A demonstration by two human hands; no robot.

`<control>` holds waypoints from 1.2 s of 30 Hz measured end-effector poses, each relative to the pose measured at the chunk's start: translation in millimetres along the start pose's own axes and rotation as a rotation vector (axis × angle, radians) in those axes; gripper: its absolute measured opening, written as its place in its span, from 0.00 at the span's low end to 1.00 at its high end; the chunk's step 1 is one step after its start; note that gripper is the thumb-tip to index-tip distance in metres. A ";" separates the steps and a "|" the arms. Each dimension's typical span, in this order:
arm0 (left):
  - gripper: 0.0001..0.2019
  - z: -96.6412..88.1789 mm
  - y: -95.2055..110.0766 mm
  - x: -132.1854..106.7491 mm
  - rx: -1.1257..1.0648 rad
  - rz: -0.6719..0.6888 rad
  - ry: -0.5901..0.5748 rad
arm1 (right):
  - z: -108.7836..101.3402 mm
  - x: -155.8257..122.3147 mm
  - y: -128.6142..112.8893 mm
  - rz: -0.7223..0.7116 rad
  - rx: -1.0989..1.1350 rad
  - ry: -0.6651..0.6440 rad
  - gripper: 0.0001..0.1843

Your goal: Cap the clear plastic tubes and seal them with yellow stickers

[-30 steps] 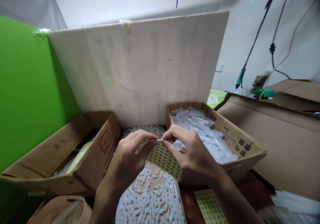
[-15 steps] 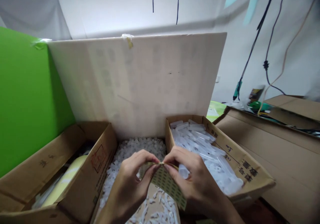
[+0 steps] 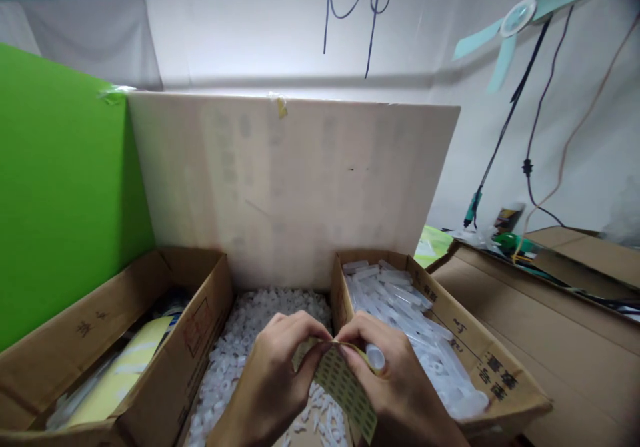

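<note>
Between both hands is a thin yellowish sheet (image 3: 345, 387) printed with rows of dark oval marks; it looks like a label sheet. My left hand (image 3: 283, 374) pinches its top edge between thumb and forefinger. Close beside it, my right hand (image 3: 387, 367) pinches the same edge, fingertips nearly touching the left ones. The sheet hangs down and curves toward the right. A translucent plastic tube (image 3: 375, 357) shows its round end by my right hand's fingers; its remaining length is hidden, so whether the hand holds it I cannot tell.
Small white plastic pieces (image 3: 280, 307) are heaped below the hands. At right, a cardboard box (image 3: 480, 360) holds translucent tubes. The left cardboard box (image 3: 200, 320) contains a yellow sheet roll (image 3: 125, 374). A pale board (image 3: 295, 180) stands behind, a green panel (image 3: 65, 187) at left.
The view has tilted up and shifted slightly, so the surroundings sit lower. Both hands keep pinching the sheet. The tube end beside my right hand now shows more plainly.
</note>
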State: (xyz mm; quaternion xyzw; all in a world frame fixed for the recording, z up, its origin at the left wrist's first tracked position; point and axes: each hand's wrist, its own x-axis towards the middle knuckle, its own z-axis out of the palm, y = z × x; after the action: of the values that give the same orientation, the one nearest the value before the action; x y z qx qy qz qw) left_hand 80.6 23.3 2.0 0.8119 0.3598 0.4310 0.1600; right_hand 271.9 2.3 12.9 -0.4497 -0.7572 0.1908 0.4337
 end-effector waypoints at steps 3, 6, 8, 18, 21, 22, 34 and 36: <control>0.05 -4.5 6.3 -1.8 0.016 -0.038 0.015 | -0.8 -0.3 -4.0 0.008 0.031 0.005 0.10; 0.06 -9.4 13.8 -2.8 0.023 -0.048 0.054 | 0.5 -0.3 -8.8 -0.003 0.098 0.042 0.12; 0.07 -12.2 18.1 -3.3 0.011 -0.053 0.087 | 3.5 -0.8 -12.7 -0.011 0.149 0.081 0.13; 0.05 -33.6 34.2 -10.0 -0.151 -0.022 0.036 | -1.4 -7.4 -45.6 0.013 0.031 0.092 0.09; 0.04 -36.4 33.7 -12.6 -0.050 0.059 0.016 | -9.1 -6.9 -52.1 0.009 -0.027 0.032 0.08; 0.05 -36.4 33.3 -13.4 -0.009 0.087 0.018 | -10.6 -6.8 -52.6 0.005 -0.039 0.010 0.07; 0.06 -33.2 34.3 -18.7 0.192 0.200 -0.049 | -17.7 -12.8 -45.8 -0.018 -0.129 -0.118 0.06; 0.05 -32.7 35.0 -20.1 0.196 0.196 -0.077 | -19.7 -14.5 -46.7 -0.026 -0.136 -0.125 0.06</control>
State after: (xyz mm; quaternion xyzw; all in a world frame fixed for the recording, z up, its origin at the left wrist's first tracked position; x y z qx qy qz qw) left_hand 62.2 -17.0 29.1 0.8707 0.3129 0.3761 0.0509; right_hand 267.3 -36.4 48.4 -0.4555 -0.7997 0.1608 0.3566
